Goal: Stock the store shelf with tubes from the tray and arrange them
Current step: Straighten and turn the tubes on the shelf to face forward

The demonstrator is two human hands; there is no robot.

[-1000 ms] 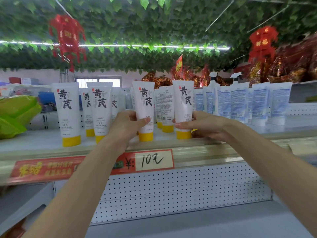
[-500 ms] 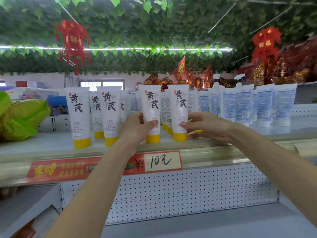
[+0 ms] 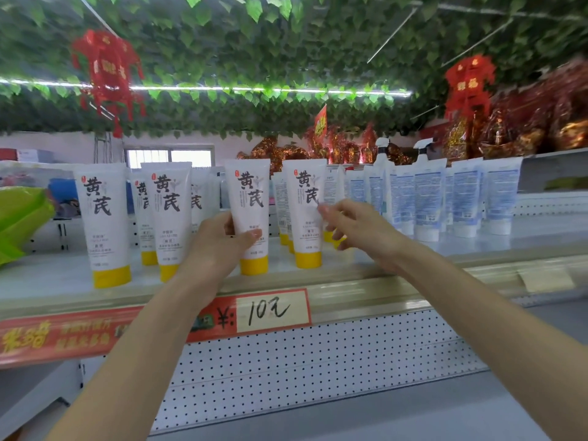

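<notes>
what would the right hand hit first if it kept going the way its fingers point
Likely the fourth front-row yellow-capped tube: the right hand's blurred fingertips point up-left at its label, though depth is unclear.

A shop aisle – tubes [image 3: 251,214] lined on a shelf [image 3: 397,275], a handwritten price label [image 3: 272,310] fixed below.

Four front tubes stand on the shelf [image 3: 366,275]; more tubes stand behind at 12 o'clock. At 3 o'clock, another tube group [image 3: 445,198]; a price tag [image 3: 273,310] at 6 o'clock.
</notes>
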